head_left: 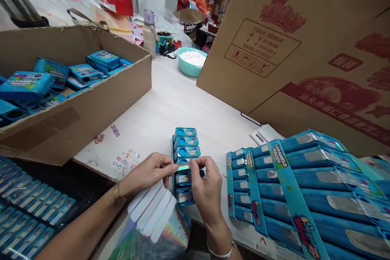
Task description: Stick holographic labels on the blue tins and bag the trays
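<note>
A small shiny holographic sticker strip [183, 167] is stretched between my two hands over a row of small blue candy boxes [186, 142]. My left hand [154, 170] pinches its left end between thumb and finger. My right hand [207, 183] pinches the right end. The row stands on the white table in a shallow blue tray, and my fingers partly cover the middle boxes. The two nearest boxes [184, 196] show shiny strips on their fronts. Below my left forearm lies a sheet of long white-and-silver sticker strips [152, 211].
An open cardboard carton [122, 77] of loose blue boxes stands at left. Filled blue display trays [274, 178] line the right, before a large brown carton [304, 57]. Behind are a turquoise bowl [189, 69] of white pieces and a bottle [149, 36]. More packed boxes [36, 203] lie lower left.
</note>
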Motion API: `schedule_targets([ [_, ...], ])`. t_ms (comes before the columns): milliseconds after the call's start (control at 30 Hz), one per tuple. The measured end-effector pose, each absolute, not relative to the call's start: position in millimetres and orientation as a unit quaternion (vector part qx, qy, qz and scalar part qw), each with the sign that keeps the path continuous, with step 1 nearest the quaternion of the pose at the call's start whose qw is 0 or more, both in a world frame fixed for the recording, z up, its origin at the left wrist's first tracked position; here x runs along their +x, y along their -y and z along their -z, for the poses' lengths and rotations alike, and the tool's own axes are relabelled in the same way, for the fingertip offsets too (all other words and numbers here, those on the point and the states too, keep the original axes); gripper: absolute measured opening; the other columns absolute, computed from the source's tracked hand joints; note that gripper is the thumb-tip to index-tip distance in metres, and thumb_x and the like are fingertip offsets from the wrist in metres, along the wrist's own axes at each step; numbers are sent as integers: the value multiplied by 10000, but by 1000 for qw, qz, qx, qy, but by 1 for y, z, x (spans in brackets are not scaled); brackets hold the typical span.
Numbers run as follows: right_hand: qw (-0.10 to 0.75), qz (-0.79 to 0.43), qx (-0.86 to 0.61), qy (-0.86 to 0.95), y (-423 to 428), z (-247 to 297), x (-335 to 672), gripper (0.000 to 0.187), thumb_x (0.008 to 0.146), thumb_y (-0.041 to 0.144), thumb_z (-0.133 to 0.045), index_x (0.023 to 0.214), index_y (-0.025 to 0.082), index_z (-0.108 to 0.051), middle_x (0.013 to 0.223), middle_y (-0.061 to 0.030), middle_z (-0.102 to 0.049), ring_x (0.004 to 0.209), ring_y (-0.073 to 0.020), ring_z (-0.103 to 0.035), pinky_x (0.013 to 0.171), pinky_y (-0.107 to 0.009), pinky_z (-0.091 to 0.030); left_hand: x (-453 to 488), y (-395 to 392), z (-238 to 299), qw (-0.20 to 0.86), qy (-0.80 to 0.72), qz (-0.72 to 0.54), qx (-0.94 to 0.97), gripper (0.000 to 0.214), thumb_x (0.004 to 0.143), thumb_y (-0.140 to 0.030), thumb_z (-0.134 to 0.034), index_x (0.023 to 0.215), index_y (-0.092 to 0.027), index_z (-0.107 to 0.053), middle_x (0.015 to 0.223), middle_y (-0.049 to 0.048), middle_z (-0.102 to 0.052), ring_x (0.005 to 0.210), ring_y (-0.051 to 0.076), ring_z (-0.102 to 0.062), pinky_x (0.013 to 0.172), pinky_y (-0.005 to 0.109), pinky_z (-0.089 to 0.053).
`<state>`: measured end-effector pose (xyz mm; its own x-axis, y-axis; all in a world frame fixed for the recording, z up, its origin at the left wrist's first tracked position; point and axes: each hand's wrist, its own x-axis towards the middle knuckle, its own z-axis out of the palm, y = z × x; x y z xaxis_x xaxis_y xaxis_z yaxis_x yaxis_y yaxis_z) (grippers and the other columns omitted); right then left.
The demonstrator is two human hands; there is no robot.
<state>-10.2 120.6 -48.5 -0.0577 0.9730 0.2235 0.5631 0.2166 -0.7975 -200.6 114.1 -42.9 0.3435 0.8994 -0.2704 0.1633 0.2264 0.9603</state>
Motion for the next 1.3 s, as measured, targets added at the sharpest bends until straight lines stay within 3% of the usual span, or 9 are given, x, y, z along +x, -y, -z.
schedule_targets([
  [333,322,-210,-586,713,-128,53,-12,195,992,293,-521,812,218,-536,808,-8,-585,804,-212,-522,745,-336,-361,-204,-125,70,626,-506,-285,520,436,892,-518,-597,643,-169,-516,518,-44,-518,483,94,-409,490,222,-277],
  [467,312,-182,-581,729,-132,57,-14,160,987,243,-503,831,220,-533,835,-27,-558,837,-231,-509,736,-346,-378,-202,-129,80,663,-477,-301,492,455,839,-563,-650,654,-159,-555,528,-30,-561,499,101,-454,524,218,-318],
  [667,339,-162,-581,722,-131,53,-16,37,914,176,-538,906,209,-554,1010,-77,-525,1005,-266,-512,886,-406,-424,-198,-132,92,674,-476,-306,474,580,726,-703,-687,627,-133,-636,582,33,-661,545,131,-522,596,247,-386],
  [800,375,-191,-574,702,-134,56,-18,233,862,96,-470,1056,186,-563,1095,-110,-536,1086,-287,-510,954,-456,-423,-198,-133,101,667,-477,-305,485,650,673,-776,-668,603,-130,-654,578,48,-662,552,145,-538,610,269,-400],
  [967,410,-213,-548,697,-137,54,-8,268,835,68,-431,994,188,-610,1026,-95,-590,994,-258,-575,902,-431,-475,-197,-123,107,634,-495,-312,505,592,628,-713,-746,605,-129,-651,564,35,-646,536,138,-531,574,263,-374],
  [1133,466,-249,-490,693,-79,27,18,148,968,260,-485,1052,207,-595,1029,-69,-608,960,-210,-599,862,-351,-508,-193,-83,79,594,-511,-341,519,554,724,-665,-703,721,-111,-698,522,25,-644,496,125,-503,557,251,-353],
  [1300,334,-378,-392,769,-6,21,39,267,934,284,-605,1197,242,-627,1161,-65,-664,1088,-221,-611,944,-327,-490,-192,-40,31,566,-499,-382,533,487,855,-595,-603,809,-122,-708,538,20,-661,497,118,-500,584,247,-373],
])
